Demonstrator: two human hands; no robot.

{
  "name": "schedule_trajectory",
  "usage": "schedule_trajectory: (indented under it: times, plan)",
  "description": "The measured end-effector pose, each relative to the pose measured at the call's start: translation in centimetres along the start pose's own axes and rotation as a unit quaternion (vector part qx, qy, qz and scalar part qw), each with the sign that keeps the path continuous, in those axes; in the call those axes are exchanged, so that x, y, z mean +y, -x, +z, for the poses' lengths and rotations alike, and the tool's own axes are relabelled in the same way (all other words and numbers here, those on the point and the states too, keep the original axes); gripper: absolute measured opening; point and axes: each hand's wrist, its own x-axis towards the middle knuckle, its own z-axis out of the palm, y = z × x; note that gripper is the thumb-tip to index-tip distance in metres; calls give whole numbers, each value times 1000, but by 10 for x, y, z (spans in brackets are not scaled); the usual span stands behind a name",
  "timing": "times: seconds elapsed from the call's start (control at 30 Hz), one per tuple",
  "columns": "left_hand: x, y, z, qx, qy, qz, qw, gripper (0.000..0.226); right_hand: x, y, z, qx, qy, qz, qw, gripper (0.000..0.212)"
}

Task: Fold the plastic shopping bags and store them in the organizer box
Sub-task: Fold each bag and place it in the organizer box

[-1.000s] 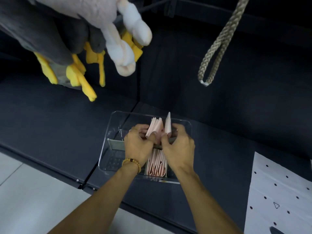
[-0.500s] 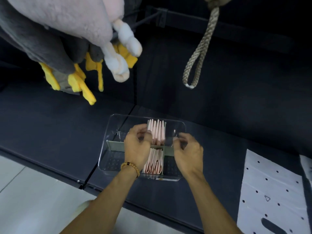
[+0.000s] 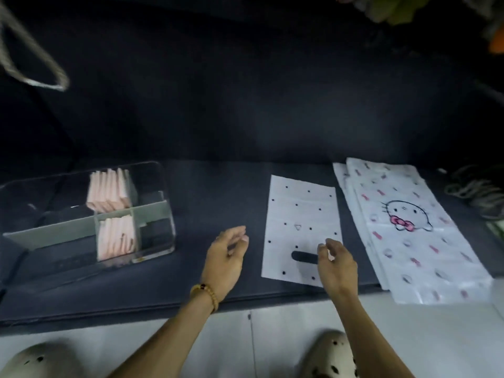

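Both hands have left the organizer box, where they were tucking pink folded bags a second ago, and now reach toward the next flat bag; view has swung right.

Nearest: two pale perforated shoes on light floor, person standing at the edge of the dark mat.

Left hand, beaded bracelet at wrist: fingers loosely curled, holding nothing, hovering over bare mat just left of the dotted bag. Right hand: relaxed, empty, over the bag's lower right corner beside the handle cut-out. Contact with the plastic cannot be told; frame blurred.

Dotted bag lies flat, handle end toward the person, presumably laid out so it can be folded lengthwise next.

Right of it, a stack of cat-print bags, fanned, awaiting their turn.

Left, well apart: clear organizer box with grey dividers; folded pink bags stand upright in the two middle compartments, front and back. Outer compartments look unfilled.

Far: dark backdrop, rope loop hanging upper left.
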Motion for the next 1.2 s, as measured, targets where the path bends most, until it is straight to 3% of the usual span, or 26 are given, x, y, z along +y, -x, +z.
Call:
schedule_trajectory:
  times: [0.13, 0.2, 0.3, 0.47, 0.6, 0.63, 0.7, 0.77, 0.83, 0.9, 0.97, 1.07, 1.13, 1.2]
  plan:
    - [-20, -10, 37, -89, -214, 35, 972, 37, 49, -6, -13, -66, 106, -27, 992, 46]
    - [-29, -18, 44, -149, -355, 97, 918, 49, 59, -5, -11, -84, 184, -81, 976, 52]
    - [-40, -32, 48, -222, -485, 166, 829, 58, 67, -3, -6, -65, 195, -117, 972, 49]
    - [-43, -39, 53, -203, -519, 201, 806, 45, 70, -2, 0, -12, 162, -184, 969, 17]
    - [-41, -31, 46, -148, -491, 268, 816, 18, 61, -2, -2, -61, 178, -216, 958, 14]
    - [-39, -28, 43, -131, -472, 271, 829, 24, 58, -2, -2, -78, 188, -230, 952, 13]
    - [-34, -24, 33, -145, -465, 249, 837, 63, 51, 0, -2, -116, 197, -250, 941, 13]
    - [-28, -19, 21, -220, -520, 220, 795, 92, 41, 5, -4, -164, 182, -245, 938, 13]
    - [-26, -13, 9, -272, -556, 202, 759, 78, 27, 12, -7, -207, 120, -215, 947, 9]
    - [-27, -7, 1, -253, -537, 210, 777, 41, 14, 19, -9, -221, 76, -182, 955, 13]
    - [-26, -2, -5, -214, -478, 187, 831, 12, 5, 23, -9, -193, 52, -160, 967, 14]
    - [-21, -5, -10, -204, -310, 28, 928, 14, 0, 25, -12, -173, -62, -122, 975, 22]
    - [-17, -10, -12, -196, -224, -61, 953, 14, 0, 24, -16, -215, -149, -90, 961, 32]
    - [-16, -15, -14, -181, -187, -115, 959, 12, 3, 21, -11, -238, -159, -41, 957, 49]
